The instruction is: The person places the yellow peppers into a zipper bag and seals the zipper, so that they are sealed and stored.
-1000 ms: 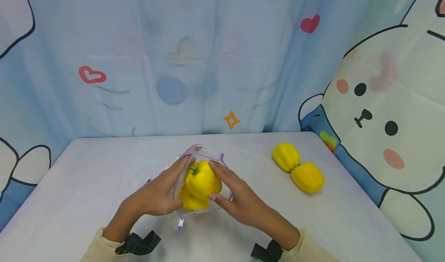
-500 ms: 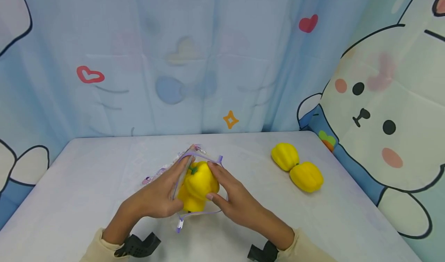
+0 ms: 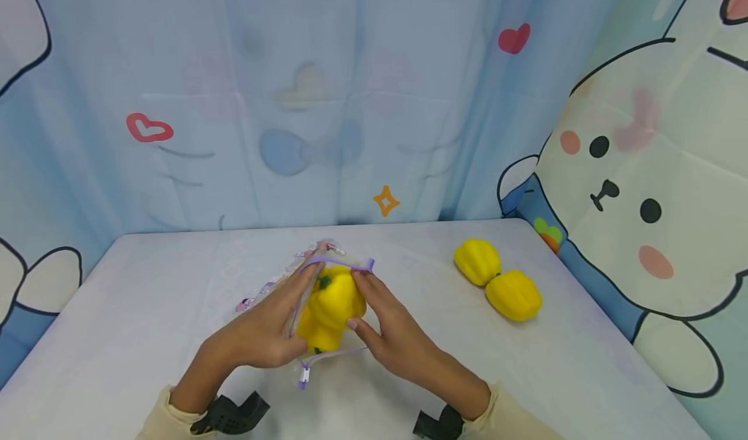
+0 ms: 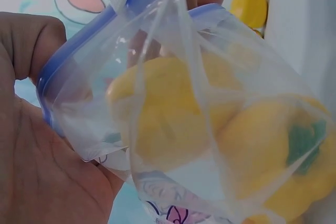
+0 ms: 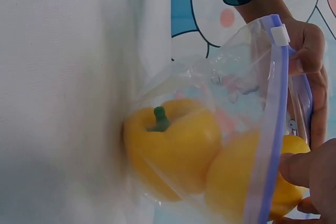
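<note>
A clear zip bag (image 5: 199, 72) with a purple zip edge stands mouth up on the table. My left hand (image 3: 257, 330) grips the bag's rim on its left side, the thumb in front and the fingers towards the back. One yellow bell pepper (image 5: 173, 145) with a green stem lies low inside the bag. Above it, a second yellow bell pepper (image 3: 339, 297) sits in the bag's mouth. My right hand (image 3: 394, 330) holds this upper pepper from the right, thumb and fingertips against its side. The zip's white slider (image 5: 280, 35) hangs at the near corner of the mouth.
Two more yellow bell peppers, a farther one (image 3: 477, 261) and a nearer one (image 3: 514, 295), lie touching each other at the table's right. The white-covered table (image 3: 146, 297) ends at a blue printed curtain (image 3: 234, 57) behind and at the sides.
My right hand has shifted slightly left, towards the left hand, and the upper pepper tilts a little with it. The bag's right rim has become hidden behind the right hand. The view drifts slightly.
</note>
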`<action>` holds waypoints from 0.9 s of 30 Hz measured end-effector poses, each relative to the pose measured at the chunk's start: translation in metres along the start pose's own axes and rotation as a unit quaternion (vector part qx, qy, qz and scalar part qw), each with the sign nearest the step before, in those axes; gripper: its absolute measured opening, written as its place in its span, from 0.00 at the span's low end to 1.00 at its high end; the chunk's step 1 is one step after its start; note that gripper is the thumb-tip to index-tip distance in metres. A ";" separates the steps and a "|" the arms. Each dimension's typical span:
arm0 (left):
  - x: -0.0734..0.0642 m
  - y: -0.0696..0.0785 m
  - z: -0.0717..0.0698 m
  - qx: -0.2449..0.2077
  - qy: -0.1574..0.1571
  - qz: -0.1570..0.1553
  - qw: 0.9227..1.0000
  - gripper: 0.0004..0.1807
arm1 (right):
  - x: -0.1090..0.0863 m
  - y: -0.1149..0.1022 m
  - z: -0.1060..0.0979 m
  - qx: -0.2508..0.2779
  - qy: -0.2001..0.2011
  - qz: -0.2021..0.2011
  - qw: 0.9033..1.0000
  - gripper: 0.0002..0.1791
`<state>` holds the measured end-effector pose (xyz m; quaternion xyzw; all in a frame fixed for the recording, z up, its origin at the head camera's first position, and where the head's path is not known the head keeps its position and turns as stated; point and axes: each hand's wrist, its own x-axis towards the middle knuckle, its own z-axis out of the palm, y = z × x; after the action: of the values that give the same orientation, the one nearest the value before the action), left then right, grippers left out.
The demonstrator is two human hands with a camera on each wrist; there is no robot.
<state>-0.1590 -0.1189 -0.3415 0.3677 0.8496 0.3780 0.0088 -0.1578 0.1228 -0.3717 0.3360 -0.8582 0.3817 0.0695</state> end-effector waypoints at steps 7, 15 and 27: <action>0.001 -0.005 -0.002 -0.012 0.010 -0.006 1.000 0.53 | 0.000 -0.002 -0.003 -0.015 0.042 -0.006 0.999 0.41; 0.000 -0.004 -0.004 -0.025 0.008 -0.018 0.999 0.53 | -0.001 -0.005 -0.005 -0.019 0.049 -0.019 0.998 0.42; -0.002 0.001 -0.007 -0.037 0.016 0.016 0.999 0.55 | -0.005 -0.015 -0.013 -0.048 0.051 -0.037 0.997 0.41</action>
<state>-0.1591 -0.1243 -0.3362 0.3742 0.8292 0.4152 0.0027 -0.1463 0.1267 -0.3554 0.3441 -0.8578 0.3539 0.1429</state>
